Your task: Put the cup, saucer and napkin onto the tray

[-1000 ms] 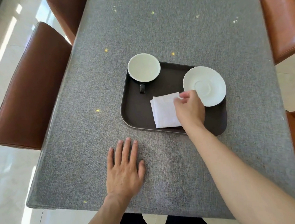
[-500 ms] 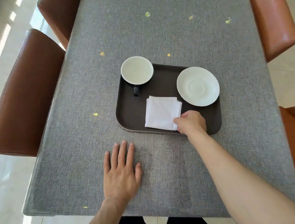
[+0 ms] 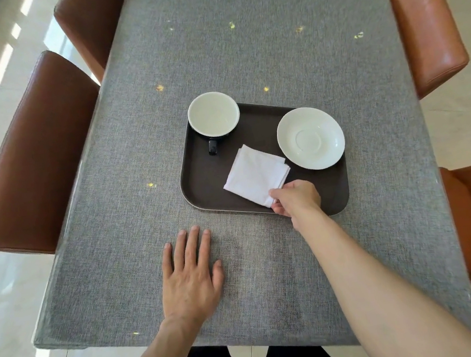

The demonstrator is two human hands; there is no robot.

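Pinching the napkin (image 3: 254, 175) corner, the right hand (image 3: 297, 197) fingers were best released gently, tray (image 3: 199, 182) left unbumped, left hand (image 3: 191, 278) splayed flat.

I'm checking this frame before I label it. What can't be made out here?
- Head view: near corner of the napkin, covered by the right hand.
- Right hand's fingers, curled under; the grip is unclear.
- Cup base and tray far-left corner, behind the cup's rim.
- Chairs, cut off by the frame edges.

Dining room — long grey table (image 3: 241, 44), brown leather chairs (image 3: 33, 161)
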